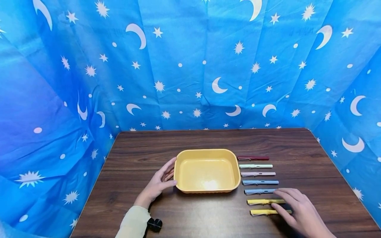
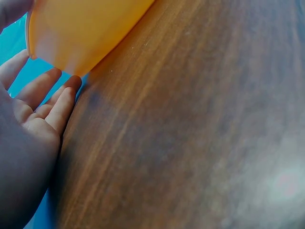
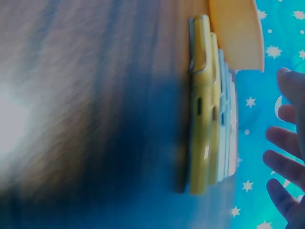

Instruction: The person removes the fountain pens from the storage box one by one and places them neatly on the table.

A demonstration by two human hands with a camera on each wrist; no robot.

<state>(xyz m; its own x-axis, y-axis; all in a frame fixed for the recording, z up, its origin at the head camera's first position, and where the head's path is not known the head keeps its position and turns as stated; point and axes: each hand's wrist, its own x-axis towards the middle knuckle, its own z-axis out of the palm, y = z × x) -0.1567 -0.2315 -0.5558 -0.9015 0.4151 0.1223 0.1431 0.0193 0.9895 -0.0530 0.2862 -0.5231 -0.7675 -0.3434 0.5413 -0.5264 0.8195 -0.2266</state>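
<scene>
My left hand (image 1: pixel 159 183) rests against the left end of a yellow rectangular bin (image 1: pixel 206 190), thumb by the rim and loosely bent fingers along the outer wall. In the left wrist view those fingers (image 2: pixel 61 109) lie beside the bin wall (image 2: pixel 90 33). Over the near end of a column of capped pens hovers my right hand (image 1: pixel 303 211), fingers spread and holding nothing. Below it lie two yellow pens, the nearest (image 1: pixel 262 212) and its neighbour (image 1: pixel 260 201). Beyond are two blue pens (image 1: pixel 258 191), a pink pen (image 1: pixel 262 174), a mint green pen (image 1: pixel 259 166) and a dark red pen (image 1: pixel 256 158).
The pens lie parallel, just right of the bin, clips toward the left. All stand on a dark wood-grain table (image 1: pixel 143 145). A blue curtain (image 1: pixel 190 76) with moons and stars surrounds the table's back and sides. A small black object (image 1: pixel 155 224) sits at the left sleeve.
</scene>
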